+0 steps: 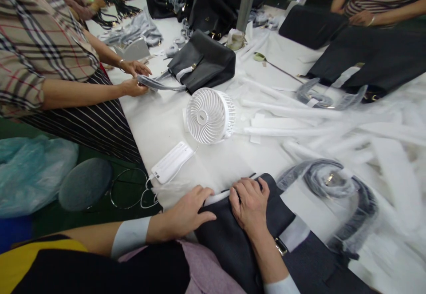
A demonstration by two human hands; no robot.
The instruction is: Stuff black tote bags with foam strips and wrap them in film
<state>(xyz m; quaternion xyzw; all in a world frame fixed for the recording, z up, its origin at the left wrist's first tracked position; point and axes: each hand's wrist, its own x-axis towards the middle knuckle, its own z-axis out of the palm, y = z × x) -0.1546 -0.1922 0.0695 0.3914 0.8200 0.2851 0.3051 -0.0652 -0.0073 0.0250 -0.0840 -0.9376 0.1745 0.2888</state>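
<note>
A black handbag (222,227) lies at the table's near edge, against my body. My left hand (184,212) is at its left end, thumb on the black face and fingers over the far edge, around the bag's corner. A white tube-like strip (216,197) shows along that edge, between my hands. My right hand (251,203) curls over the same edge further right, fingertips bent down and partly hidden. Beside my right forearm is a gold-coloured buckle (281,246) with a pale wrapped tab (295,234). Plastic-wrapped straps (328,180) lie to the right.
A white fan (209,116) and a white power strip (173,161) stand ahead. At left, a co-worker's hands (135,78) hold a wrapped strap of another black bag (204,61). White foam strips (299,109) spread rightward. Another person (382,1) sits across. A stool (86,183) stands left.
</note>
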